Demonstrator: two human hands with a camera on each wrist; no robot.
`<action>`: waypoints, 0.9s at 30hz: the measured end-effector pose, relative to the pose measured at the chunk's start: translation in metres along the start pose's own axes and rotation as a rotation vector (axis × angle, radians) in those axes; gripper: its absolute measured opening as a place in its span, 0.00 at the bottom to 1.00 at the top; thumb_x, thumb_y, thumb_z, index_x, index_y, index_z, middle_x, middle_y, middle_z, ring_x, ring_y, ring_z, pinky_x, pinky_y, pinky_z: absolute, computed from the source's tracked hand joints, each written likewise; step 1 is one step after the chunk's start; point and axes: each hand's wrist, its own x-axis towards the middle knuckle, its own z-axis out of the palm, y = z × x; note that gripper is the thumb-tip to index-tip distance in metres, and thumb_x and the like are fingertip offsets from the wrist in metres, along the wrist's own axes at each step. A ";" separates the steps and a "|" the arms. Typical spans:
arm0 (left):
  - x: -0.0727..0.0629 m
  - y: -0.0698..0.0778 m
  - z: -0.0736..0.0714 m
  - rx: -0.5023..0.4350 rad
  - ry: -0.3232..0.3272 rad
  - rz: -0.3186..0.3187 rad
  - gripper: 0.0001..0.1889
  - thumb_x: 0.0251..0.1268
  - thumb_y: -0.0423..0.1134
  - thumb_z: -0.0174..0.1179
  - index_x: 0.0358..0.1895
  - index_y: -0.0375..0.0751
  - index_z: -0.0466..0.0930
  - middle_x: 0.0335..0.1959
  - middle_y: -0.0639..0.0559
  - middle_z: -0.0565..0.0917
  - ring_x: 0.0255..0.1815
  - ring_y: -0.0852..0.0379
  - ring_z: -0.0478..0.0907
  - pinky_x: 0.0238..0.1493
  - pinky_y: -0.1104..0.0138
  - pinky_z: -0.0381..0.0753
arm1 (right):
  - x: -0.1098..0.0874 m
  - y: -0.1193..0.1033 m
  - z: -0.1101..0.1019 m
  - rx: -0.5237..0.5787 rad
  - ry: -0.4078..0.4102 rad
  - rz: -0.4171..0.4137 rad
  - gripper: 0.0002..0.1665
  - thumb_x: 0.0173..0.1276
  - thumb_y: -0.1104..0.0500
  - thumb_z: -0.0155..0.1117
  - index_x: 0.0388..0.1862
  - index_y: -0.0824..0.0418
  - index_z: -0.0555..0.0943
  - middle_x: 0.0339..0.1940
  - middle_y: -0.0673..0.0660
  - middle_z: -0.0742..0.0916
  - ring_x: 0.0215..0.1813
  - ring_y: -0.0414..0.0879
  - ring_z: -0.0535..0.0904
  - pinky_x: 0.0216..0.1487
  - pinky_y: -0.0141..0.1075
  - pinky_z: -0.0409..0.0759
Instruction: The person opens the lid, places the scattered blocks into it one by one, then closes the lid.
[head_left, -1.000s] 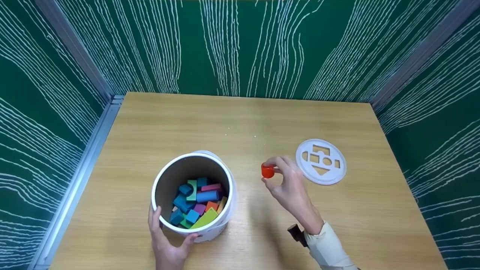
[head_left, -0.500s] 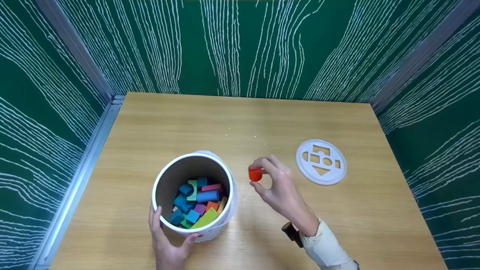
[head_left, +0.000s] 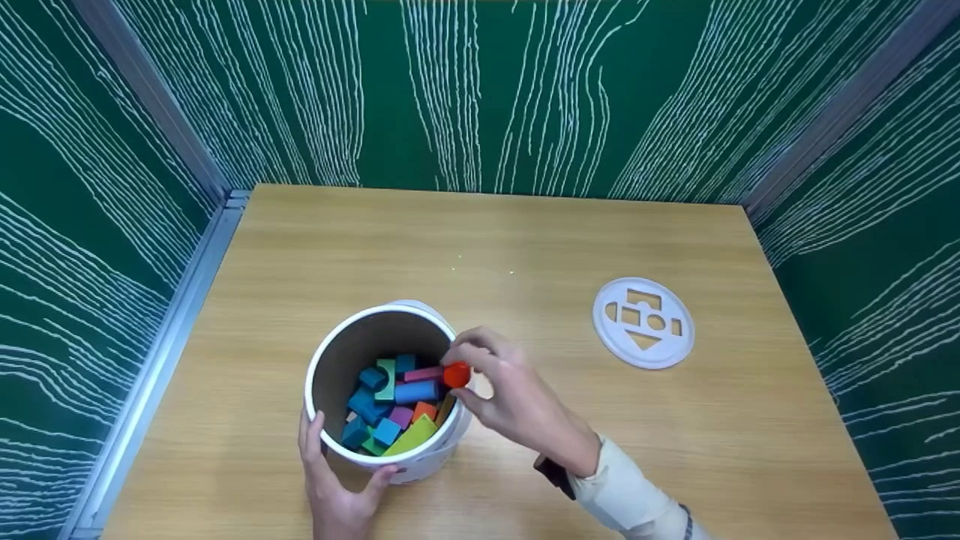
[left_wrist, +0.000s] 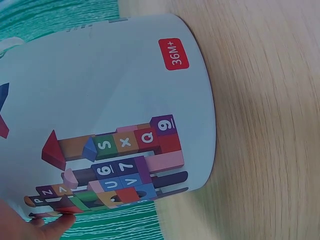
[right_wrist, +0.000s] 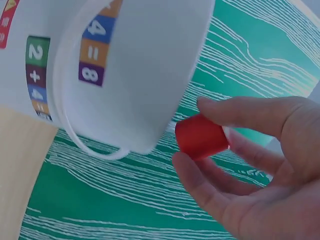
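A white bucket (head_left: 314, 358) stands on the table, its open top showing several coloured blocks (head_left: 390, 414) inside. My left hand (head_left: 339, 491) holds the bucket at its near left side, thumb and fingers spread around the wall near the rim. In the left wrist view only part of that hand shows, beside the printed bucket wall (left_wrist: 115, 80). Between thumb and fingertips my right hand (head_left: 517, 394) pinches a red cylinder block (right_wrist: 200, 136), at the right side of the bucket's rim in the head view.
A white round lid (head_left: 609, 341) with shaped cutouts lies flat on the wooden table (head_left: 360, 247), right of the bucket. The bucket's white handle (right_wrist: 75, 132) hangs down its side. Green walls with white lines (head_left: 540, 90) enclose the table.
My right hand has moved left with the red cylinder block, from beside the lid to the bucket's rim. The left hand, bucket and lid stay in place.
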 end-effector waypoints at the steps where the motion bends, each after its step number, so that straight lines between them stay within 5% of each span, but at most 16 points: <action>1: 0.000 0.001 0.000 0.004 -0.003 -0.010 0.53 0.46 0.38 0.74 0.73 0.47 0.47 0.75 0.42 0.47 0.71 0.39 0.49 0.66 0.41 0.58 | 0.000 -0.001 0.001 -0.001 -0.029 0.005 0.18 0.55 0.68 0.71 0.44 0.56 0.81 0.50 0.55 0.79 0.51 0.45 0.75 0.50 0.30 0.79; 8: 0.000 0.004 0.000 0.029 -0.017 -0.048 0.53 0.47 0.38 0.74 0.73 0.49 0.47 0.75 0.44 0.47 0.71 0.41 0.49 0.65 0.40 0.58 | 0.000 0.000 0.010 0.017 -0.128 0.025 0.19 0.57 0.64 0.70 0.49 0.55 0.81 0.53 0.53 0.78 0.55 0.46 0.73 0.50 0.29 0.79; 27: 0.000 0.002 0.000 0.039 0.000 -0.027 0.52 0.46 0.37 0.74 0.73 0.45 0.47 0.74 0.42 0.49 0.70 0.40 0.51 0.61 0.37 0.61 | 0.000 0.004 0.027 0.059 -0.075 0.073 0.22 0.58 0.61 0.71 0.52 0.51 0.83 0.52 0.51 0.79 0.54 0.44 0.73 0.51 0.29 0.78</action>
